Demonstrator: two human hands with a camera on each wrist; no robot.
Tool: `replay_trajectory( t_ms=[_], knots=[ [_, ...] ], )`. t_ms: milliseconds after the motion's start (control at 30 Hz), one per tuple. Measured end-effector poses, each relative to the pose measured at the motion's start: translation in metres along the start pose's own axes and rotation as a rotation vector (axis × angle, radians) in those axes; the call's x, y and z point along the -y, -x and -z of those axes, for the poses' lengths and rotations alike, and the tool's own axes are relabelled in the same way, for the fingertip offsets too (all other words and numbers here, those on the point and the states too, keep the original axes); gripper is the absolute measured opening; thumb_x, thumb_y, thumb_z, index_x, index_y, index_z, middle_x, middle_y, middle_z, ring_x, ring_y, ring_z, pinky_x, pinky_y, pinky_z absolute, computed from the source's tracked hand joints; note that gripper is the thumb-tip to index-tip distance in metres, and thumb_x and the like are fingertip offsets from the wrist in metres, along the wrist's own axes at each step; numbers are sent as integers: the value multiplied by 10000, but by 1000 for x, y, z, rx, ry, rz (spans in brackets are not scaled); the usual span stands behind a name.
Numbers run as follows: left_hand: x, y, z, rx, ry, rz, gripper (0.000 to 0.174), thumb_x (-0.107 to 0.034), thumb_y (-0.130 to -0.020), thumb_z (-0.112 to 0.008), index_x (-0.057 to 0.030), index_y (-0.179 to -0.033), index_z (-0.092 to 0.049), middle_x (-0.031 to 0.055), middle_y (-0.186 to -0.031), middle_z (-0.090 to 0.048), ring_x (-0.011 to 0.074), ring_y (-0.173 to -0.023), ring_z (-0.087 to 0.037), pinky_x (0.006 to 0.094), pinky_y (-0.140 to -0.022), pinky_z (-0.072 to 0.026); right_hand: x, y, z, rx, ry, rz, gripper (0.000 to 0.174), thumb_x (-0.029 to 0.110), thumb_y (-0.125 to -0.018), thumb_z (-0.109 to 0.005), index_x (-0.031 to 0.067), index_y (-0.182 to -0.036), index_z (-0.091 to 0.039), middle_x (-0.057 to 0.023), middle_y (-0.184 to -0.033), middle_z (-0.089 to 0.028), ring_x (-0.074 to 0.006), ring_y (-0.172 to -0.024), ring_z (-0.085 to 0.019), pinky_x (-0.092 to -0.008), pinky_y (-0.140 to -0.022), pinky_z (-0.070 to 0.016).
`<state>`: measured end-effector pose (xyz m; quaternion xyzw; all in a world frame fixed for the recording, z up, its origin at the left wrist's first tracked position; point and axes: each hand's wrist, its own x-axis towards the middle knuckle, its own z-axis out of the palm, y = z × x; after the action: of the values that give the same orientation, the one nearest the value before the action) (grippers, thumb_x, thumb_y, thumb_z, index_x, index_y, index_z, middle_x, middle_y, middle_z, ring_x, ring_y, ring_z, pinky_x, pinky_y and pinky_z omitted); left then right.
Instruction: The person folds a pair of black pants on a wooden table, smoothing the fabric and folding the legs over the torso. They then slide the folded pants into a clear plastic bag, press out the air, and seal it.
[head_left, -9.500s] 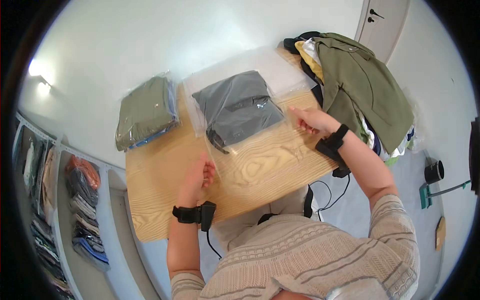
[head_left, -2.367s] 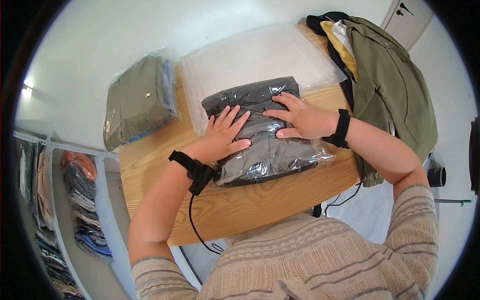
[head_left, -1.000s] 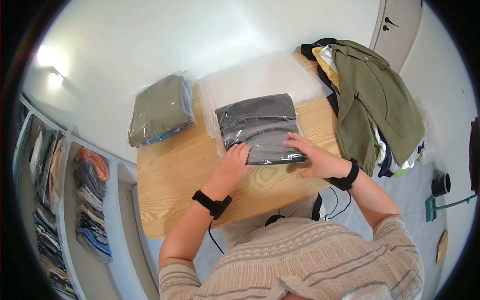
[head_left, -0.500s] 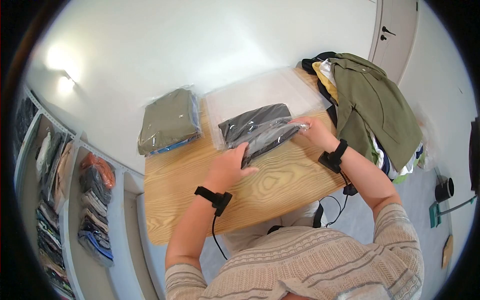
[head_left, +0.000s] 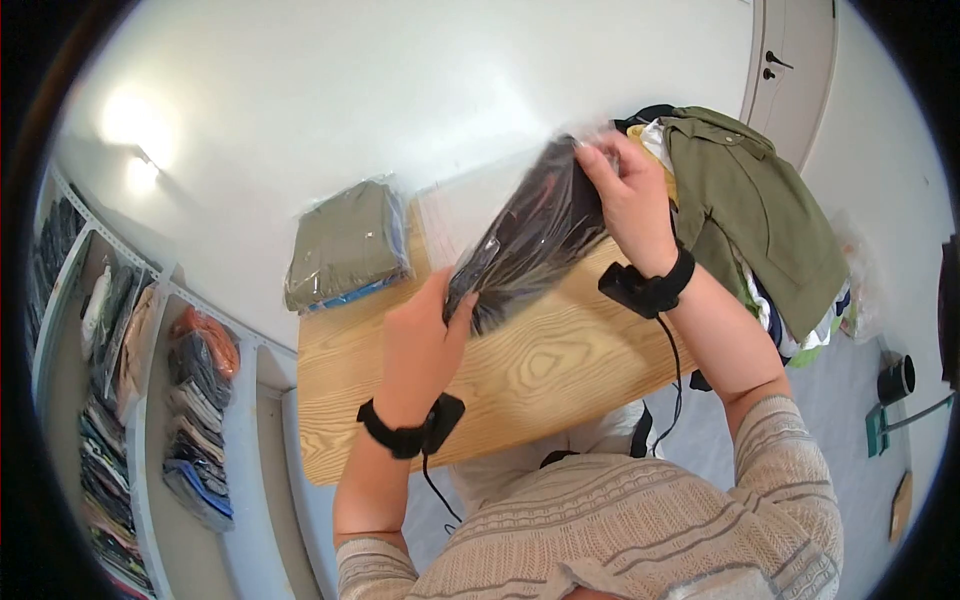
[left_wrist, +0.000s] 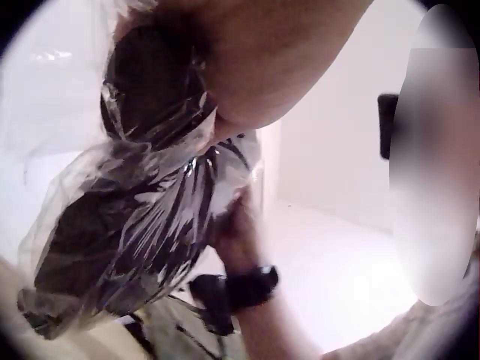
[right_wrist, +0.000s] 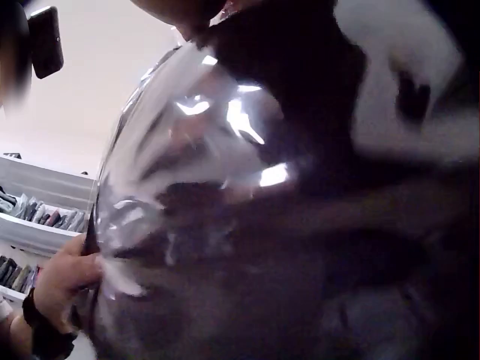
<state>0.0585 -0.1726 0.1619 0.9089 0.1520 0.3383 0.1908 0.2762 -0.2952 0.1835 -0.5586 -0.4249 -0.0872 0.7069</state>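
Note:
A dark grey folded garment in a clear plastic bag (head_left: 535,240) is held tilted above the table, its right end higher. My left hand (head_left: 422,338) grips the near left end, thumb on the side facing me. At the upper right end, my right hand (head_left: 640,205) pinches the bag between thumb and fingers. The left wrist view shows the bagged garment (left_wrist: 127,232) bulging and creased, with the right hand (left_wrist: 238,229) behind it. Shiny plastic over the bagged garment (right_wrist: 217,210) fills most of the right wrist view, the left hand (right_wrist: 66,276) at its edge.
A bagged olive garment (head_left: 345,245) lies on a blue one at the table's back left. Flat clear bags (head_left: 445,215) lie behind. Loose clothes with an olive jacket (head_left: 745,215) overhang the right end of the wooden table (head_left: 540,365). Shelves of clothes (head_left: 200,410) stand left.
From lying flat under both hands, the bagged dark garment has been gripped at its ends, lifted off the table and tilted up to the right. Earlier, the hands pressed and smoothed it.

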Motion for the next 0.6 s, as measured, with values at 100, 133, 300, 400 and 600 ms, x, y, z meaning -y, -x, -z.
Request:
replay_trajectory(
  t_ms=[100,133,300,400,600],
  knots=[
    [-5,11,7,135,233,171,310,-164,-891,-637,27,-1131,-590,149,-918,-675,261,-819,-642,339,-726,-483,14,-10,-6,79,67,-33,266,245,-897,-657,-19,-871,-654,-55,-779,-637,-105,-729,-553,-247,-688,-450],
    [-4,13,8,217,374,292,319,-157,-906,-630,46,-1148,-579,118,-1005,-687,202,-892,-642,303,-802,-478,13,-12,-5,175,97,-146,286,263,-898,-657,-21,-859,-655,-56,-771,-635,-104,-727,-552,-246,-685,-449],
    [49,14,-5,501,1004,894,348,-187,-876,-664,50,-1125,-609,92,-1032,-676,178,-865,-648,312,-782,-517,-57,-3,5,598,278,-551,527,424,-909,-609,3,-1219,-542,-140,-1069,-635,-195,-965,-577,-290,-838,-451],
    [103,31,-27,616,847,1120,344,-225,-879,-661,33,-1102,-615,101,-1019,-682,200,-820,-659,331,-742,-530,-81,11,23,726,372,-662,553,417,-913,-599,15,-1285,-521,-172,-1208,-588,-242,-1127,-527,-314,-966,-398],
    [133,65,-39,511,1031,1097,415,-312,-893,-648,9,-1148,-584,96,-977,-675,188,-804,-652,328,-675,-524,-108,48,35,981,377,-773,564,414,-869,-644,6,-1248,-553,-148,-1182,-609,-235,-1079,-550,-319,-934,-424]
  ],
)
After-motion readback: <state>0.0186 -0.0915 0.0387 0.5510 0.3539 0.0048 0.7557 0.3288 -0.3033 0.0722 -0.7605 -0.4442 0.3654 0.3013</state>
